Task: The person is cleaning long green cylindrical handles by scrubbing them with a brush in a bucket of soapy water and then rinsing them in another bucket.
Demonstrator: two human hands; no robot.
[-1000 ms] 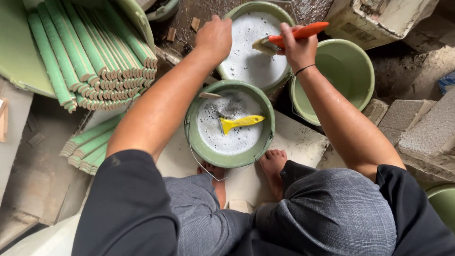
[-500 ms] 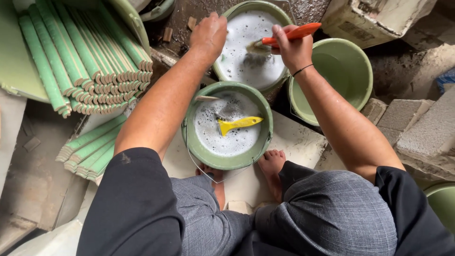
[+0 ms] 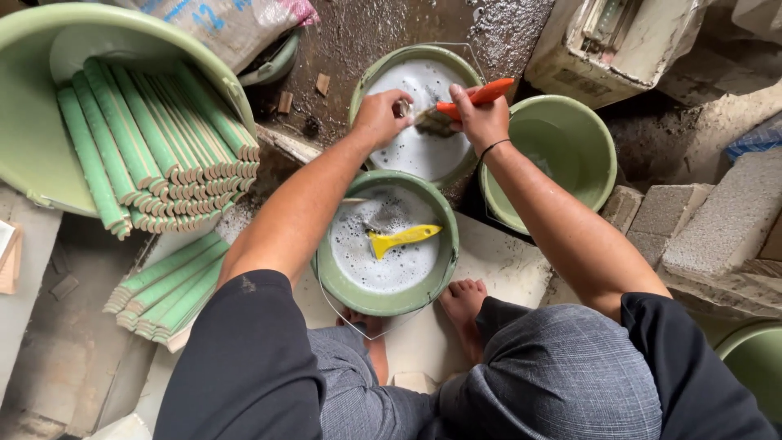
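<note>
My right hand (image 3: 481, 118) grips an orange-handled brush (image 3: 476, 98) over the far green bucket (image 3: 371, 77) of foamy white water. My left hand (image 3: 380, 116) is right beside it and pinches a small pale piece (image 3: 404, 107) against the brush's bristles. Nearer to me stands a second green bucket (image 3: 326, 273) of soapy water, with a yellow-handled brush (image 3: 403, 239) floating in it. My bare feet (image 3: 463, 300) rest on a pale slab just below that bucket.
A large tipped green tub (image 3: 32, 138) at the left holds several long green ribbed tiles (image 3: 147, 147); more tiles (image 3: 167, 285) lie stacked below it. An empty green bucket (image 3: 570, 147) sits at the right, concrete blocks (image 3: 717, 228) beyond it, another green rim (image 3: 753, 358) at bottom right.
My left hand has come off the far bucket's left rim and moved right to meet the brush. My right hand has tilted the brush down toward it. The view has shifted.
</note>
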